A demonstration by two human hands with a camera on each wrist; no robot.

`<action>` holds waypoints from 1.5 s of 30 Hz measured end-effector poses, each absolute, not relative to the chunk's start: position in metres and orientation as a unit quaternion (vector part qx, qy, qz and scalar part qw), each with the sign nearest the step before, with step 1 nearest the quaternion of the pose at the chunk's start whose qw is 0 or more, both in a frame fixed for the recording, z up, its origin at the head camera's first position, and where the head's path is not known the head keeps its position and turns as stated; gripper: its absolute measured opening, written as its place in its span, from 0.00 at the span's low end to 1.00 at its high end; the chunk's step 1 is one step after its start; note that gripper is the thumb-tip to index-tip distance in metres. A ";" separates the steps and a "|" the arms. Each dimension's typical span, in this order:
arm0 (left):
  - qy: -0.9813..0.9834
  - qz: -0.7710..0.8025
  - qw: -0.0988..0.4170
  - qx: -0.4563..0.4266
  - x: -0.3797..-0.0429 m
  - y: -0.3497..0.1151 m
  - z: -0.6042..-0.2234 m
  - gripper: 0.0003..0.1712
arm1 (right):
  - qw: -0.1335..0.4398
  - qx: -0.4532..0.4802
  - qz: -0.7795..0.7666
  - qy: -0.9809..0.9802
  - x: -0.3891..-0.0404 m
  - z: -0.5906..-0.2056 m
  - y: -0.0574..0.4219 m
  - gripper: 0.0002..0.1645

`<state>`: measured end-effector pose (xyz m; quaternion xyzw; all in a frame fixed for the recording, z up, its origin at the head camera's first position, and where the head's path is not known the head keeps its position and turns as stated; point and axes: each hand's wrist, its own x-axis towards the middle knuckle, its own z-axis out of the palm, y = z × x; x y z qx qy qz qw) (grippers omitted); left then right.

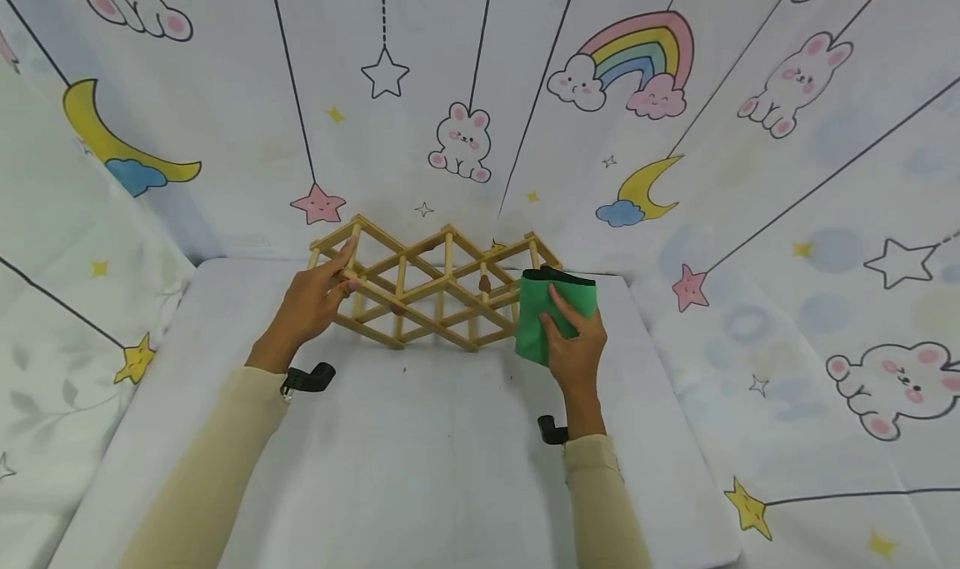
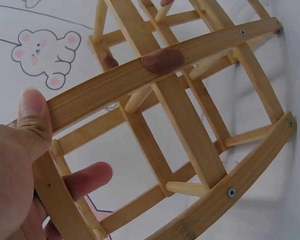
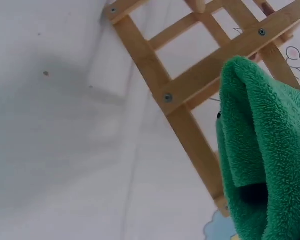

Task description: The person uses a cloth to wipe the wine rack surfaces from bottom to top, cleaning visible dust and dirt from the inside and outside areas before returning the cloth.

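A folding wooden lattice rack [image 1: 447, 284] of crossed slats and round dowels stands at the back of the white table. My left hand [image 1: 307, 302] grips its left end. In the left wrist view, the thumb [image 2: 32, 112] lies on a slat and a finger [image 2: 92, 181] reaches through the frame. Brown smears mark the wood, one dark smear [image 2: 163, 61] on the upper slat. My right hand [image 1: 577, 344] holds a folded green cloth [image 1: 534, 319] with a black edge against the rack's right end. Up close, the cloth [image 3: 290, 150] looks fluffy and partly covers the slats.
The white table [image 1: 420, 469] carries a few small dark specks [image 3: 46, 73] in front of the rack. Right behind the rack hangs a white printed curtain [image 1: 247, 136] with bunnies, stars and moons, which also runs along both sides.
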<state>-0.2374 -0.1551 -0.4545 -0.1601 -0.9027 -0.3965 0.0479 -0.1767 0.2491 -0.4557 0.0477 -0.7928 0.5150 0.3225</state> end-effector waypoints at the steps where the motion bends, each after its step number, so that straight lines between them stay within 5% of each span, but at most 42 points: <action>1: -0.901 -0.399 0.046 -0.162 -0.238 -0.155 -0.454 0.41 | 0.332 0.043 0.516 -0.788 -0.175 -0.457 0.248 0.30; 6: -0.897 -0.409 0.035 -0.163 -0.239 -0.153 -0.452 0.41 | 0.358 -0.005 0.507 -0.784 -0.178 -0.493 0.269 0.31; 12: -0.899 -0.410 0.029 -0.153 -0.238 -0.153 -0.453 0.41 | 0.316 -0.130 0.448 -0.826 -0.164 -0.531 0.304 0.34; 21: -0.899 -0.411 0.030 -0.149 -0.238 -0.158 -0.452 0.41 | 0.384 0.098 0.492 -0.775 -0.175 -0.482 0.263 0.30; 31: -0.903 -0.400 0.019 -0.155 -0.235 -0.157 -0.449 0.40 | 0.331 -0.095 0.396 -0.851 -0.163 -0.544 0.293 0.31; 40: -0.904 -0.397 0.017 -0.156 -0.235 -0.157 -0.444 0.41 | 0.411 0.106 0.526 -0.737 -0.165 -0.509 0.240 0.34; 45: -0.905 -0.400 0.006 -0.147 -0.234 -0.154 -0.448 0.41 | 0.302 0.044 0.557 -0.772 -0.182 -0.517 0.214 0.38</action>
